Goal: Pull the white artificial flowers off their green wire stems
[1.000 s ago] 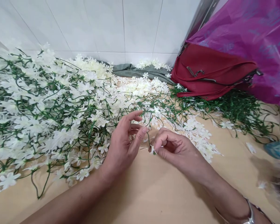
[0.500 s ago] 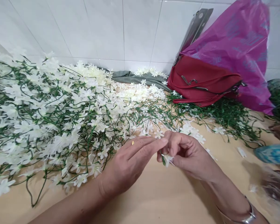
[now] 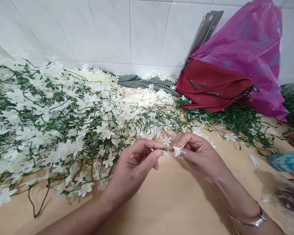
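My left hand point(image 3: 136, 163) pinches a small green stem end with white threads point(image 3: 165, 151) between thumb and forefinger. Close by, my right hand point(image 3: 200, 156) is closed on a small white artificial flower point(image 3: 177, 150), its petals showing at the fingertips. A narrow gap seems to lie between the two pieces; whether a thin stem joins them I cannot tell. Both hands are raised over the tan table point(image 3: 168, 202). Left of them spreads a large heap of white artificial flowers on green stems point(image 3: 63, 130).
Loose white blossoms point(image 3: 149, 96) lie behind the hands, near a grey-green cloth point(image 3: 142, 81). A red bag point(image 3: 210, 85) and a purple plastic bag point(image 3: 254, 55) stand against the tiled wall. Green stems point(image 3: 242, 120) are piled before them. A blue-white item point(image 3: 286, 161) sits at right.
My left hand has turned from flat fingers over the right hand into a pinch on the stem end. The flower in my right hand has come up slightly and now shows at the fingertips.
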`<state>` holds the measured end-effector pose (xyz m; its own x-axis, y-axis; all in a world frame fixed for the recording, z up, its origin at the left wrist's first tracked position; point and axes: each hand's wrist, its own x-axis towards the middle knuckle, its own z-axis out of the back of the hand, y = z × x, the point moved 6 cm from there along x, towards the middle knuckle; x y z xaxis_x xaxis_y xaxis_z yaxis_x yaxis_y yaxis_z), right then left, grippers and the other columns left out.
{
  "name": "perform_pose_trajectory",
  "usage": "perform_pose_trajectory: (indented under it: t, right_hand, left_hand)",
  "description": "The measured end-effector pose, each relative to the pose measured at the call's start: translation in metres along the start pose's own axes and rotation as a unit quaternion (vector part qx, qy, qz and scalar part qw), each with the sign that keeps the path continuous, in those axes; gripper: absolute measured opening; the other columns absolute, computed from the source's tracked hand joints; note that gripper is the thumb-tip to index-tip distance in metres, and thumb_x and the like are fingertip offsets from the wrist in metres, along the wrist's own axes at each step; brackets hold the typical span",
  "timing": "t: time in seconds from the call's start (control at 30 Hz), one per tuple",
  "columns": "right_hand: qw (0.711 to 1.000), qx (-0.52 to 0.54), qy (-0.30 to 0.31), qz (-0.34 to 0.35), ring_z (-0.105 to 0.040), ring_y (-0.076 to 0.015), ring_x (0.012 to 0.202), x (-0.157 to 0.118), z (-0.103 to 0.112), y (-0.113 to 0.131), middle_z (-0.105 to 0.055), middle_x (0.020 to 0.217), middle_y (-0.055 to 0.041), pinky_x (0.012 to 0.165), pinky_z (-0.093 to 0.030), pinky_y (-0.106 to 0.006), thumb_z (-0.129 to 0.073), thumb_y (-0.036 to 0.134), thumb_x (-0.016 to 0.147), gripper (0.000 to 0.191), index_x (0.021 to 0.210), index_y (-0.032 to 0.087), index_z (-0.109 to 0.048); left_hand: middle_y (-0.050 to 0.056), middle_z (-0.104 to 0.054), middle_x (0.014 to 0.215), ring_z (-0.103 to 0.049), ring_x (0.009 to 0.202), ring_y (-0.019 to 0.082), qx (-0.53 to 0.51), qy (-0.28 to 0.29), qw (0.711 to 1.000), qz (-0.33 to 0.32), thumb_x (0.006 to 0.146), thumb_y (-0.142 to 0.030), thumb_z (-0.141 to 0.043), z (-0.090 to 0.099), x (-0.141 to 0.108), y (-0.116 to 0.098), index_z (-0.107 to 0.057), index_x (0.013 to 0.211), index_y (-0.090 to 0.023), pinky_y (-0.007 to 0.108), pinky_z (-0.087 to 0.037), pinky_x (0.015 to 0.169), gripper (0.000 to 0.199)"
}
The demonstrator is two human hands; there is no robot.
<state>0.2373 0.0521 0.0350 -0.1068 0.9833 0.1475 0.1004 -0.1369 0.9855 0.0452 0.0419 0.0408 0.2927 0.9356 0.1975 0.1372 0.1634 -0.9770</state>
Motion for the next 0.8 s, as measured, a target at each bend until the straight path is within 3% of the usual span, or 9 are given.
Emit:
perform_pose_trajectory:
  t: [0.1, 0.23, 0.5, 0.8]
  right_hand:
    - [0.999, -0.023, 0.024, -0.028, -0.064, -0.0170, 0.075, 0.001, 0.000, -0.010, -0.071, 0.079, -0.0008, 0.070, -0.052, -0.030, -0.090, 0.041, 0.077, 0.024, 0.076, 0.023, -0.074]
    - [0.997, -0.016, 0.025, -0.066, -0.061, -0.0164, 0.075, 0.001, 0.002, -0.020, -0.068, 0.081, -0.0006, 0.072, -0.048, -0.030, -0.087, 0.044, 0.081, 0.026, 0.078, 0.022, -0.074]
    - [0.995, -0.003, 0.018, -0.099, -0.057, -0.0155, 0.073, -0.001, -0.009, -0.026, -0.068, 0.078, -0.0002, 0.071, -0.043, -0.030, -0.091, 0.043, 0.076, 0.027, 0.078, 0.021, -0.074]
    - [0.993, 0.038, -0.001, -0.109, -0.054, -0.0143, 0.075, -0.003, -0.012, -0.034, -0.066, 0.077, 0.0017, 0.073, -0.040, -0.029, -0.092, 0.041, 0.076, 0.023, 0.078, 0.024, -0.076]
  left_hand:
    - [-0.002, -0.059, 0.063, -0.053, 0.058, 0.012, 0.032, 0.029, 0.997, 0.063, 0.096, -0.035, -0.069, -0.004, 0.001, 0.027, -0.079, 0.099, -0.021, 0.025, -0.041, 0.056, 0.018]
    - [-0.001, -0.061, 0.069, -0.052, 0.060, 0.012, 0.039, -0.001, 0.995, 0.097, 0.093, -0.038, -0.070, 0.002, 0.003, 0.043, -0.077, 0.095, -0.019, 0.024, -0.042, 0.057, 0.020]
    - [-0.002, -0.063, 0.071, -0.057, 0.064, 0.010, -0.041, -0.010, 0.991, 0.124, 0.090, -0.034, -0.073, 0.001, 0.005, 0.043, -0.073, 0.093, -0.017, 0.022, -0.047, 0.064, 0.017]
    - [-0.002, -0.064, 0.076, -0.059, 0.066, 0.008, -0.028, 0.007, 0.994, 0.107, 0.093, -0.027, -0.070, -0.001, 0.005, 0.038, -0.072, 0.092, -0.016, 0.021, -0.047, 0.067, 0.011]
